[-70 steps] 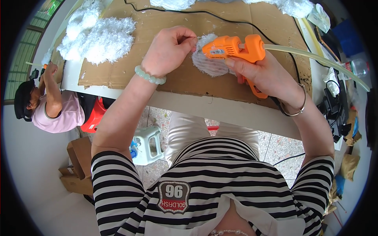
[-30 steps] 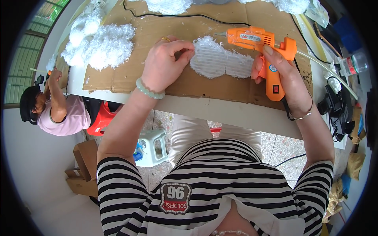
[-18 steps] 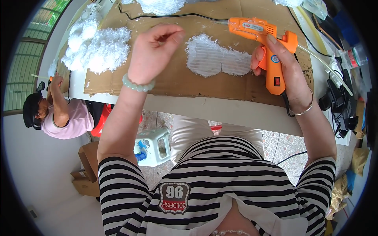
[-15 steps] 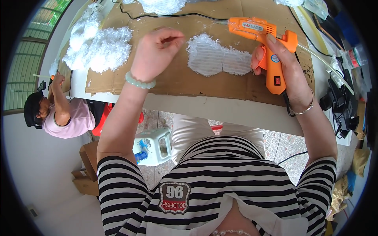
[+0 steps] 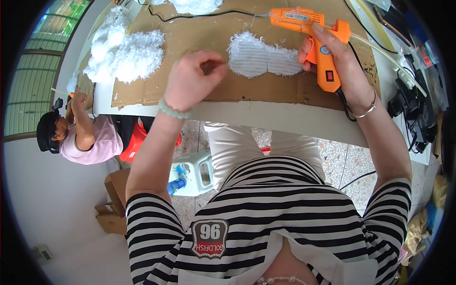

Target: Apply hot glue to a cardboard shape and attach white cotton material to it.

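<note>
An orange hot glue gun (image 5: 327, 61) is gripped in my right hand (image 5: 346, 66), its nozzle pointing left over the cardboard and a pale glue stick (image 5: 380, 51) jutting from its back. Beneath and left of it lies a white fuzzy-edged piece (image 5: 263, 56) with a ribbed face up; its right end meets my right fingers in the picture, though I cannot tell if they touch. My left hand (image 5: 194, 78), with a pale green bead bracelet, hovers left of this piece. Its thumb and forefinger curl together in a pinch; anything between the tips is too small to make out.
Brown cardboard (image 5: 199, 42) covers the white table (image 5: 285, 116). Fluffy white pieces (image 5: 137, 56) are heaped at left. A black cord (image 5: 204, 17) crosses the far side; black adapters (image 5: 413, 109) crowd the right. A co-worker (image 5: 90, 137) sits at left, beside a pale stool (image 5: 192, 173).
The view has shifted slightly, moving the table up. My left hand sits a bit lower and nearer the piece's left end, its pinch showing a wider loop. The glue gun stays in my right hand.
</note>
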Demonstrator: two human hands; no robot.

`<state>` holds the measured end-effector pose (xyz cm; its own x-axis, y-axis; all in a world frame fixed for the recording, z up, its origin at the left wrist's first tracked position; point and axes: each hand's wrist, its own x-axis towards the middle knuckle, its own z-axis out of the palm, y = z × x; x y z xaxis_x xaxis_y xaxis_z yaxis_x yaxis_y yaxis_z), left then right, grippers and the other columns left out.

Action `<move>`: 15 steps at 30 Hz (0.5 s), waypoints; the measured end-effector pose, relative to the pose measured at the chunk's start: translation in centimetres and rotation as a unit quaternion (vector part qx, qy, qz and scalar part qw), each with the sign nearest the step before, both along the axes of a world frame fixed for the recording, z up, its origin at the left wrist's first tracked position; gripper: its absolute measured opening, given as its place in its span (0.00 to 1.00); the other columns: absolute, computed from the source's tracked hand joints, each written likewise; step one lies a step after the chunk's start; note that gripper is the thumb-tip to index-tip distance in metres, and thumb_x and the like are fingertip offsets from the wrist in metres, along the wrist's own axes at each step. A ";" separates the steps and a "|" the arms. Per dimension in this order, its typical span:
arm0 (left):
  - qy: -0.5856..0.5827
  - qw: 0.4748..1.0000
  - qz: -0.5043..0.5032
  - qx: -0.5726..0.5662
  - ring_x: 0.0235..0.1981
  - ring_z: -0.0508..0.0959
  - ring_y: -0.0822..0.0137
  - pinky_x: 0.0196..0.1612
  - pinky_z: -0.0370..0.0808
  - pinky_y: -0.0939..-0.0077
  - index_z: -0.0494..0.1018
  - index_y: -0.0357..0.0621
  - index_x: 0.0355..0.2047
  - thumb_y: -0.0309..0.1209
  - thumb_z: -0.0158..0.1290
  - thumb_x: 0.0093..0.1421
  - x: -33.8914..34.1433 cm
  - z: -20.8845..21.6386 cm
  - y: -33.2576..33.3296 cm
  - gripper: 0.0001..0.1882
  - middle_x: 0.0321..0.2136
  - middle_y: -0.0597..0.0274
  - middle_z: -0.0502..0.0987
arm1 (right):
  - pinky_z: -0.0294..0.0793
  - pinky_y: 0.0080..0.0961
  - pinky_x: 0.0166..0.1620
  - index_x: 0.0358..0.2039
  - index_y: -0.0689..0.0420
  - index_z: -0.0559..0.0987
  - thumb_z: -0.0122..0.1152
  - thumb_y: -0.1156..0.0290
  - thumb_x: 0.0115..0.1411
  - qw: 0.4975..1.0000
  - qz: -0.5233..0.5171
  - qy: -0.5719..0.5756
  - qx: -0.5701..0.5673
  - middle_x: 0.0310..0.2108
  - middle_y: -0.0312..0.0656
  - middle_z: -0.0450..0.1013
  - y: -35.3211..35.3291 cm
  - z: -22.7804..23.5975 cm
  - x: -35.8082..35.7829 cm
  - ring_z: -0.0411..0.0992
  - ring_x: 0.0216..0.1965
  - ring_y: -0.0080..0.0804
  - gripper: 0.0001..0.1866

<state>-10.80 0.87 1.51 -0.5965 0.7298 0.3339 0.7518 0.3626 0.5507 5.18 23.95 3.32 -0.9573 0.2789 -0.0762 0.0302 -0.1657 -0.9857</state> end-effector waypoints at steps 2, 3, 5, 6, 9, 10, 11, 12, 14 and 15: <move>-0.016 1.000 -0.005 -0.013 0.25 0.78 0.62 0.30 0.74 0.75 0.76 0.40 0.27 0.30 0.57 0.49 0.9 -0.2 0.5 0.07 0.23 0.56 0.77 | 0.69 0.18 0.35 0.27 0.58 0.74 0.45 0.52 0.61 1.000 0.003 0.012 0.012 0.24 0.38 0.72 -0.1 0.1 0.1 0.69 0.26 0.21 0.21; 0.001 1.000 0.002 -0.015 0.25 0.78 0.61 0.30 0.74 0.74 0.76 0.40 0.26 0.29 0.57 0.48 1.0 -0.3 0.6 0.06 0.23 0.56 0.77 | 0.69 0.18 0.35 0.27 0.58 0.74 0.45 0.52 0.61 1.000 0.004 0.011 0.014 0.24 0.38 0.72 -0.2 0.0 0.1 0.69 0.26 0.21 0.21; 0.018 1.000 0.010 -0.016 0.25 0.78 0.61 0.31 0.74 0.74 0.76 0.40 0.26 0.29 0.57 0.48 1.1 -0.5 0.9 0.06 0.23 0.57 0.78 | 0.66 0.17 0.34 0.24 0.55 0.71 0.43 0.51 0.62 1.000 -0.010 0.014 0.021 0.23 0.35 0.70 -0.6 0.0 0.1 0.66 0.26 0.21 0.21; -0.015 1.000 0.016 -0.005 0.25 0.78 0.61 0.31 0.74 0.74 0.76 0.40 0.26 0.28 0.56 0.48 1.0 -0.5 1.1 0.06 0.23 0.57 0.78 | 0.66 0.17 0.34 0.24 0.55 0.71 0.43 0.51 0.62 1.000 -0.010 0.015 0.023 0.23 0.35 0.70 -0.7 0.0 0.1 0.66 0.26 0.21 0.21; -0.094 0.995 0.034 0.027 0.25 0.78 0.61 0.31 0.73 0.73 0.76 0.39 0.26 0.28 0.55 0.49 0.8 -0.9 1.3 0.05 0.23 0.56 0.77 | 0.66 0.17 0.34 0.24 0.56 0.71 0.43 0.51 0.62 0.999 -0.022 0.015 0.027 0.22 0.36 0.70 -0.9 0.1 0.2 0.66 0.25 0.21 0.21; -0.140 0.988 0.047 0.045 0.25 0.78 0.61 0.31 0.73 0.73 0.76 0.39 0.26 0.27 0.55 0.49 0.7 -1.0 1.4 0.05 0.23 0.56 0.77 | 0.66 0.17 0.34 0.24 0.56 0.71 0.43 0.51 0.61 1.000 -0.022 0.009 0.020 0.22 0.36 0.70 -1.0 0.1 0.2 0.66 0.25 0.21 0.21; -0.138 0.988 0.046 0.046 0.25 0.78 0.61 0.31 0.73 0.73 0.76 0.39 0.26 0.27 0.55 0.49 0.7 -0.9 1.7 0.05 0.23 0.56 0.77 | 0.67 0.17 0.33 0.24 0.56 0.72 0.44 0.51 0.61 1.000 -0.022 0.002 0.014 0.23 0.36 0.70 -1.0 0.1 0.2 0.66 0.25 0.21 0.21; -0.135 0.989 0.042 0.047 0.25 0.77 0.60 0.31 0.73 0.73 0.76 0.39 0.26 0.27 0.55 0.49 0.9 -0.8 1.9 0.05 0.23 0.56 0.77 | 0.67 0.17 0.33 0.24 0.56 0.72 0.44 0.51 0.61 1.000 -0.022 0.003 0.015 0.23 0.36 0.70 -0.9 0.1 0.3 0.66 0.25 0.21 0.21; -0.131 0.989 0.039 0.049 0.24 0.77 0.60 0.30 0.73 0.72 0.76 0.40 0.26 0.28 0.54 0.49 0.9 -0.9 2.3 0.05 0.23 0.56 0.77 | 0.67 0.17 0.33 0.24 0.56 0.72 0.44 0.51 0.61 0.999 -0.021 0.009 0.029 0.23 0.36 0.71 -0.7 0.0 0.5 0.67 0.25 0.20 0.21; -0.068 0.997 0.007 0.033 0.24 0.77 0.60 0.30 0.73 0.71 0.76 0.40 0.26 0.28 0.54 0.49 0.7 -1.0 2.5 0.05 0.23 0.55 0.77 | 0.67 0.17 0.33 0.24 0.56 0.72 0.44 0.51 0.61 0.999 -0.020 0.009 0.030 0.23 0.36 0.71 -0.7 0.0 0.4 0.67 0.25 0.20 0.21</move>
<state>-10.13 3.40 0.50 -0.6501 0.6998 0.2959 0.6636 0.3332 0.6698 5.61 23.21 3.31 -0.9465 0.3200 -0.0406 0.0064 -0.1073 -0.9942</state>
